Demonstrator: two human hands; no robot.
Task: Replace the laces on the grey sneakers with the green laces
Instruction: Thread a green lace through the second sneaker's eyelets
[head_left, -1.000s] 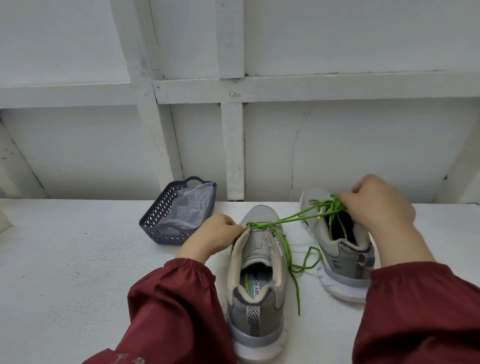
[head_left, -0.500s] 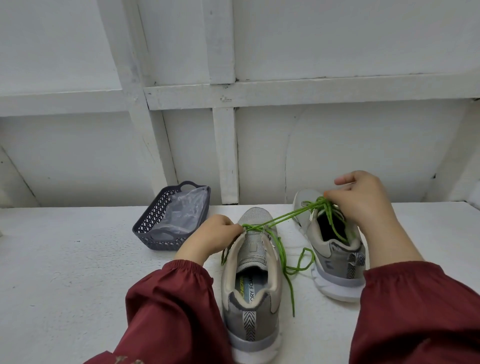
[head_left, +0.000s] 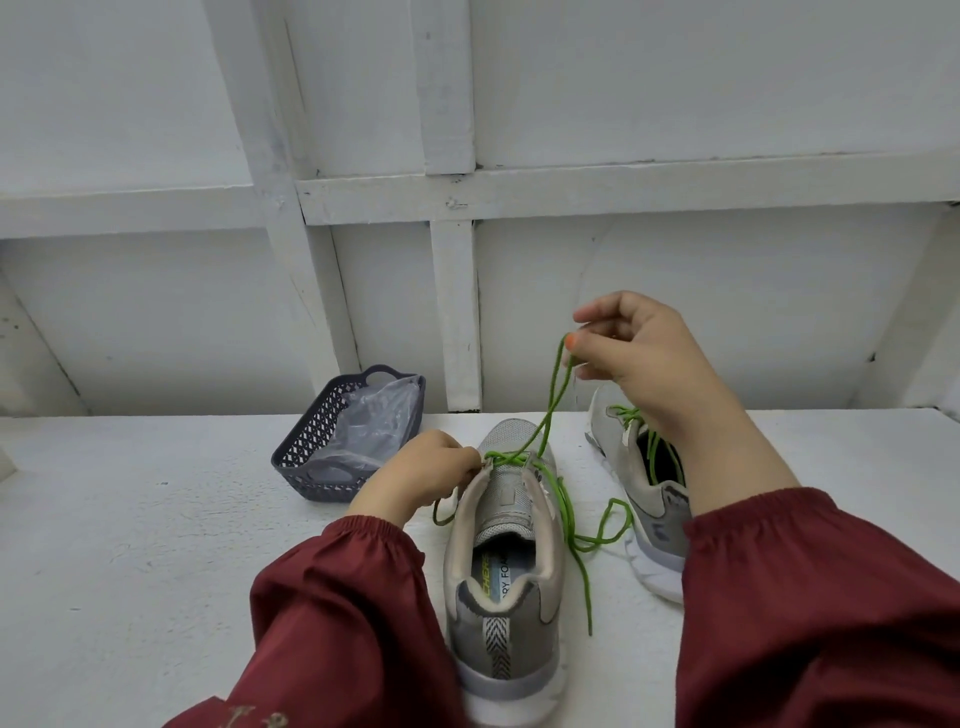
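Change noted: the right hand (head_left: 639, 358) has risen off the second grey sneaker (head_left: 641, 499) and now stands high above it, having drawn a doubled run of the bright green cord lace (head_left: 550, 410) upward. The left hand (head_left: 415, 480) has kept its place.

At left, a dark grey perforated plastic basket (head_left: 306, 467) holding a crumpled clear plastic bag (head_left: 374, 421) sits on the white painted table (head_left: 130, 545), near the back wall and just beside the left hand. Bare table lies left of the basket and in front of it.

The left hand's fingers (head_left: 460, 460) are curled tight and pinch the lace at the front left eyelet edge of the near grey mesh sneaker (head_left: 504, 571). That sneaker stands upright with its heel toward the person.

From that pinch two strands climb, taut and slanting, to the right hand. A short loop hangs below the left hand. A loose tail runs down the sneaker's right side and lies on the table between the two sneakers.

The right hand's fingers (head_left: 597, 312) are curled, with thumb and forefinger pinching the top bend of the lace.

The second sneaker stands apart to the right, angled, with green lace at its front eyelets. It is partly hidden by the forearm and a dark red sleeve (head_left: 810, 597). Bare table continues to its right.
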